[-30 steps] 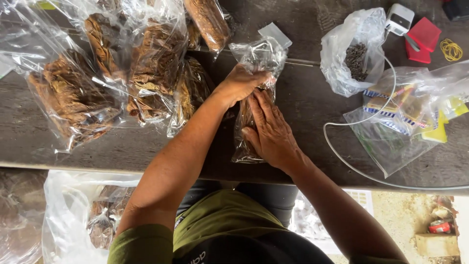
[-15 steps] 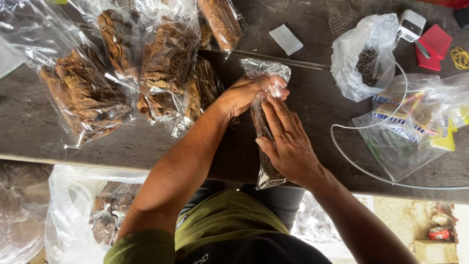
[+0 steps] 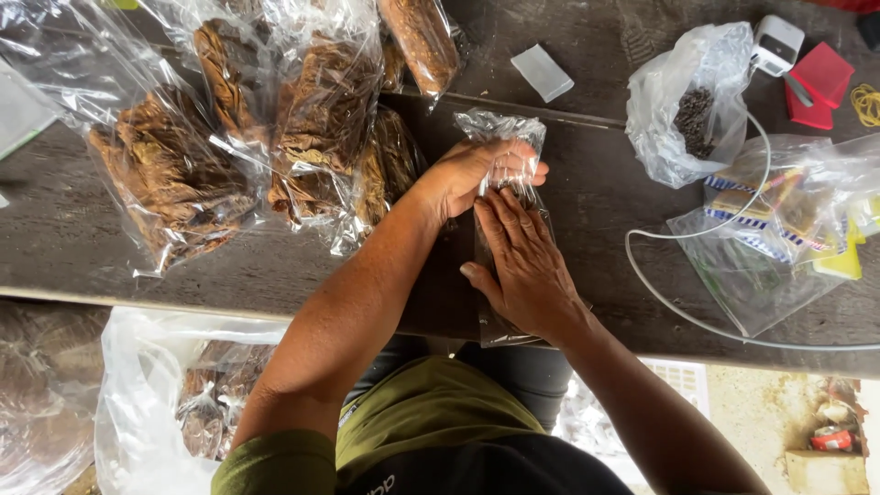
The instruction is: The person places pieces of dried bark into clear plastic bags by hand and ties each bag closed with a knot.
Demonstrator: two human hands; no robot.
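In the head view, a clear bag [image 3: 500, 197] is laid lengthwise on the dark bench [image 3: 605, 183], its lower end reaching the near edge, just in front of the person's body. The bag's upper part is gripped by the left hand [image 3: 472, 174], whose fingers are curled around the crinkled plastic so that the open end seems to be kept gathered and steady. The right hand [image 3: 522, 266] is laid flat on the bag's middle, fingers pressed together and pointing up the bag, apparently so that the contents are flattened and held down; what lies under the palm is hidden. To the left, several filled bags [image 3: 229, 137] of brown dried leaves are piled against one another, near the work but apart from the held bag. To the right, well apart, a small bag of dark bits [image 3: 687, 101] stands beside a zip bag of coloured packets [image 3: 779, 229], with a thin white cord [image 3: 678, 302] looped around the latter. A white block [image 3: 543, 71] lies above the hands.
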